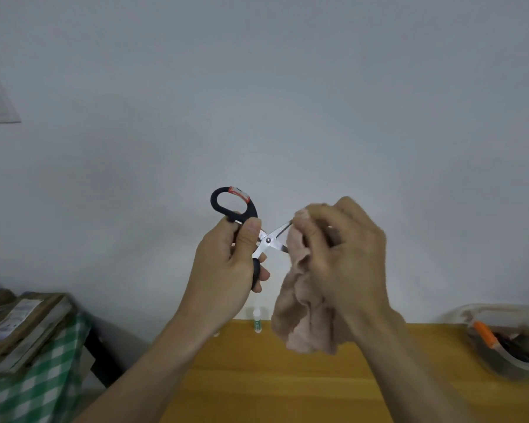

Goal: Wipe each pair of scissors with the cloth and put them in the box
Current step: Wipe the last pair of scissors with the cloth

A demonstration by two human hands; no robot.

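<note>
Your left hand [226, 264] grips the open scissors [264, 241] so your right hand [339, 257] can pinch the cloth [303, 319] round a blade.

A wooden table [257, 380] with a yellow-brown top fills the lower part of the view. A small white bottle with a green label [257, 321] stands at its far edge, against the wall. A clear plastic box [501, 360] sits near the far right corner, holding an orange-handled item [485, 333] among darker ones.

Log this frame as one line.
step: wiping blades | left hand: grips black-handled scissors, blades open | right hand: pinches pink cloth on blade | clear box: right, on table
</note>
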